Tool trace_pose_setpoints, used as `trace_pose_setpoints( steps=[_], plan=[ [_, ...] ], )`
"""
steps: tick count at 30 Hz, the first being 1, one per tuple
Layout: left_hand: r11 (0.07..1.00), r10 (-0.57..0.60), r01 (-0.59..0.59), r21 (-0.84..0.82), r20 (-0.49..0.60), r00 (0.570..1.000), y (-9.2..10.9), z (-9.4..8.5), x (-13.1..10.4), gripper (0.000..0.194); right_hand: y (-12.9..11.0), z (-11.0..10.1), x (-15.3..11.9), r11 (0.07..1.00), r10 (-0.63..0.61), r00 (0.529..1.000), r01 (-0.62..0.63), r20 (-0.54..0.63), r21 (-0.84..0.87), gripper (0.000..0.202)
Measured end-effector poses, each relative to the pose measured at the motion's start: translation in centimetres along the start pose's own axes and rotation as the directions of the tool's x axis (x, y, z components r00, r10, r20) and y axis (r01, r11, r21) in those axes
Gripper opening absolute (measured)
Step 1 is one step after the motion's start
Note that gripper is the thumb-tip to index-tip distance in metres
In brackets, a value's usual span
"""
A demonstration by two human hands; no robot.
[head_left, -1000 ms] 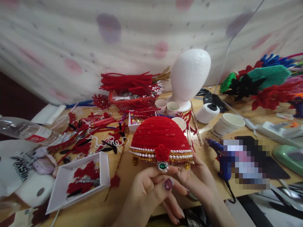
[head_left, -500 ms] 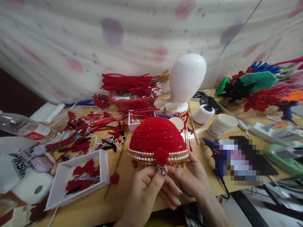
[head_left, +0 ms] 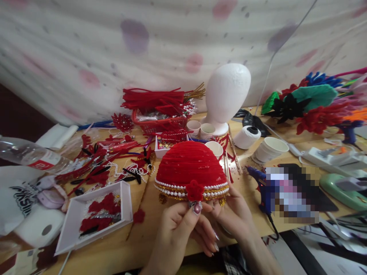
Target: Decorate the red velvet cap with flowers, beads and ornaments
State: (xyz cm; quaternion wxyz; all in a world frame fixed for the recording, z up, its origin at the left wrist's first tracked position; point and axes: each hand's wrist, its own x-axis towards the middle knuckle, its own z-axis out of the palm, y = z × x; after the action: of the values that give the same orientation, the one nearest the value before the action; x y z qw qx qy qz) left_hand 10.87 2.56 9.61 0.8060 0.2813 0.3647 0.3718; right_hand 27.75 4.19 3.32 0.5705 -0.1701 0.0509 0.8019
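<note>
— Since a second ago the left thumb has slid up over the green jewel under the red cap [head_left: 191, 168].

— Head view: left hand [head_left: 179, 225] pinches that front pendant; right hand [head_left: 233, 215] cups the cap's rim from the right, above the worktop [head_left: 149, 214].

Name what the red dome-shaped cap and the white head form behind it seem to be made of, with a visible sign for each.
Red cap: probably fuzzy chenille stems laid in rows; matte ridges show, and pearl-like beads rim it. White head form: likely foam; dull, faintly pebbled surface.
</note>
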Motion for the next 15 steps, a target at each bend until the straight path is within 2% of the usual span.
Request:
trace_pose_setpoints(
  steps=[4,9,15],
  plan=[
    [1.000,-0.008,0.009,0.022,-0.034,0.999,0.07,0.10,-0.19,0.035,0.00,-0.04,-0.05,1.000,0.016,1.000,-0.016,0.008,0.008,0.022],
    [0.999,0.027,-0.027,-0.020,0.000,1.000,-0.60,-0.51,0.13,0.036,-0.01,-0.35,0.03,1.000,0.023,0.999,-0.024,0.041,0.019,0.024],
    [0.999,0.026,-0.025,-0.048,0.030,0.999,-0.74,-0.68,0.11,0.035,0.01,-0.36,0.06,0.999,0.022,1.000,-0.023,0.014,0.043,0.022]
  ],
)
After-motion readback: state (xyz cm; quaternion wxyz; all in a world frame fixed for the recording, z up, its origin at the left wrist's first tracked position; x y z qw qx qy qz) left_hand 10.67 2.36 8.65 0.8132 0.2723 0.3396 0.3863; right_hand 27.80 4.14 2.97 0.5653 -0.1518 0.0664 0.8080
